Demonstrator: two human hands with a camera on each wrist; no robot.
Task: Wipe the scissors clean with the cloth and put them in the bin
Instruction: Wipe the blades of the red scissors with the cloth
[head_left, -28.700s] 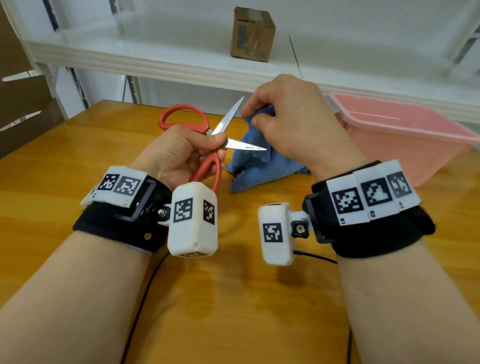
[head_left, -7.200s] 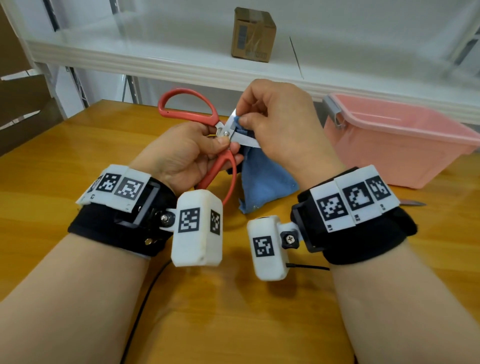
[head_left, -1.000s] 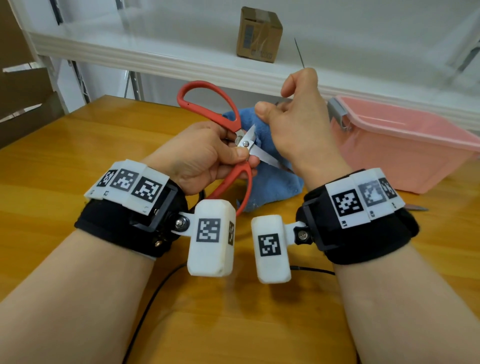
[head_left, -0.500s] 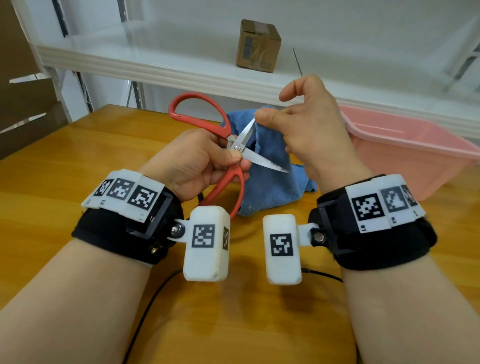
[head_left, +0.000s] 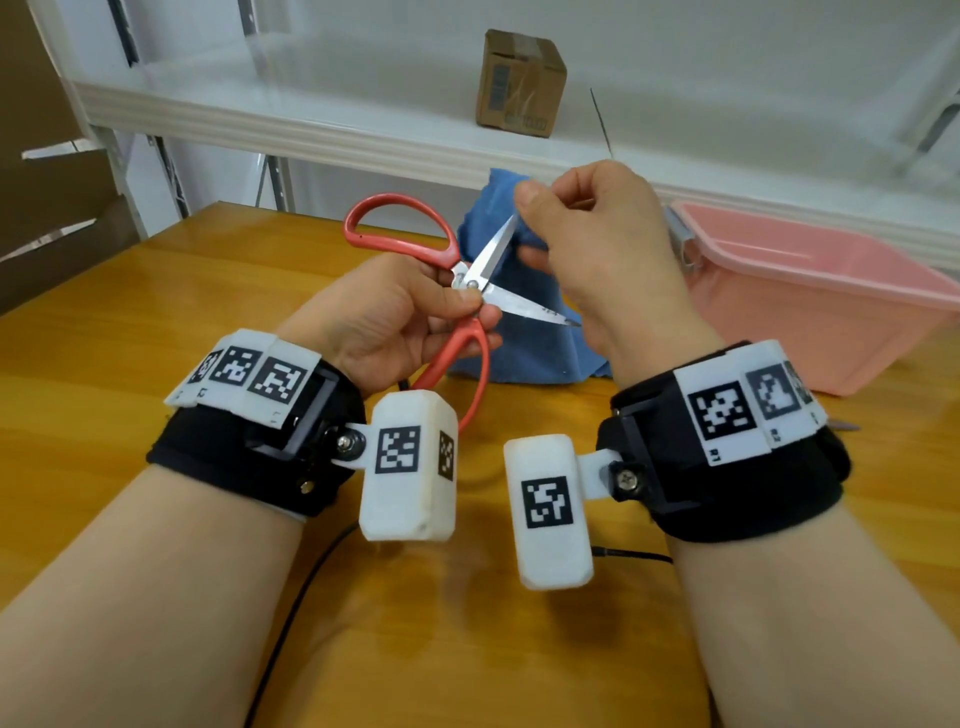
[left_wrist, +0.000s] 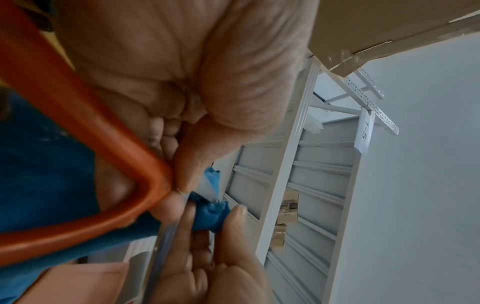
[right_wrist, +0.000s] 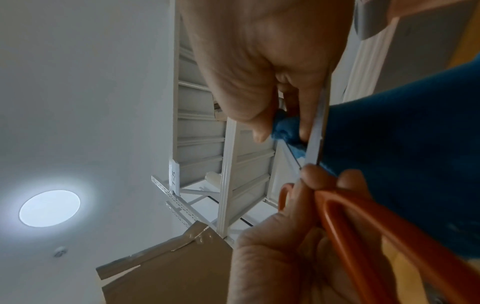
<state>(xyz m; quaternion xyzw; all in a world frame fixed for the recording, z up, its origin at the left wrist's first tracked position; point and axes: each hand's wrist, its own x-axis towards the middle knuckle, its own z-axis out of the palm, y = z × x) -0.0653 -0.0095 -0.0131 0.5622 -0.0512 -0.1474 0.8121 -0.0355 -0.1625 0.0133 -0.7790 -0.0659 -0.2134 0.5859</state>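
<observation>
Right, status:

left hand (head_left: 395, 317): fingers curled round the scissors (head_left: 470, 283) at the pivot, thumb and forefinger pinching just beside the screw; lower red loop runs under the palm toward the wrist.
scissors: blades spread in a V, held up off the worktop (head_left: 104, 364). Upper blade angles up into the right hand's fingers, lower blade points right, its tip just beside the right wrist. Upper red loop sticks out up-left of the left fingers.
right hand (head_left: 597, 244): fingers curled, thumb and forefinger pinching the cloth (head_left: 519, 353) onto the upper blade near its tip. In the right wrist view the cloth (right_wrist: 285, 127) is bunched between thumb and fingers, with the blade edge right against it.
cloth: blue, hangs from the right fingers behind the blades, lower edge down at the worktop between the two wrists.
left wrist view: red loop (left_wrist: 85, 131) in the left fingers, blue fold (left_wrist: 210, 216) pinched by the right fingers just past them.
bin (head_left: 810, 306): pink, on the worktop to the right of the right hand, apart from it. Contents can't be seen.
shelf (head_left: 311, 119): white, beyond both hands; a cardboard box (head_left: 522, 78) sits on it.
</observation>
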